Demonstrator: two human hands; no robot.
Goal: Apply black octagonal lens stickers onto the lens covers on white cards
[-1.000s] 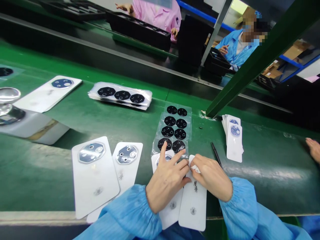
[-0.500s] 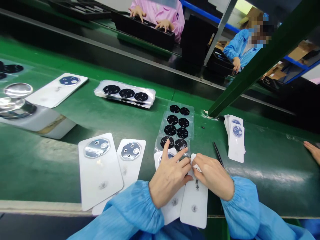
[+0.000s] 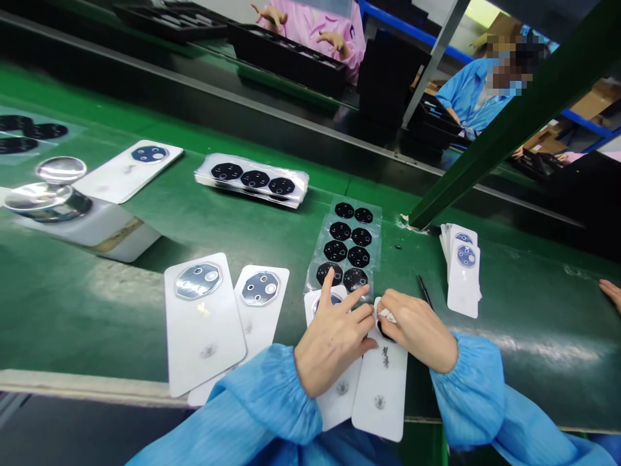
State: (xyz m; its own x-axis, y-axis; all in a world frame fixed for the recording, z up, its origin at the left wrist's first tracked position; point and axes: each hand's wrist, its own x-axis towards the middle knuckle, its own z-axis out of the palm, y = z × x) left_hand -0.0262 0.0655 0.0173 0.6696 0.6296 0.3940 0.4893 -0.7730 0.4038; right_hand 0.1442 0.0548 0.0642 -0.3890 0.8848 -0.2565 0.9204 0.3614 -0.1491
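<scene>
Green surface (image 3: 228,226) extends under a slanted green post (image 3: 475,155); beyond, a person in pink (image 3: 310,22) has both hands above a black tray (image 3: 291,61). Film sheet (image 3: 376,246) with black octagons lies just ahead, presumably for reach. Lettered white panel (image 3: 381,385) rests flat, far end at the hands. Left hand (image 3: 327,349) is open, fingers spread, apparently steadying the adjoining panel (image 3: 342,404). Right hand (image 3: 420,330) pinches a white wad (image 3: 387,315) by the dark octagon (image 3: 385,332), likely for close control.
</scene>
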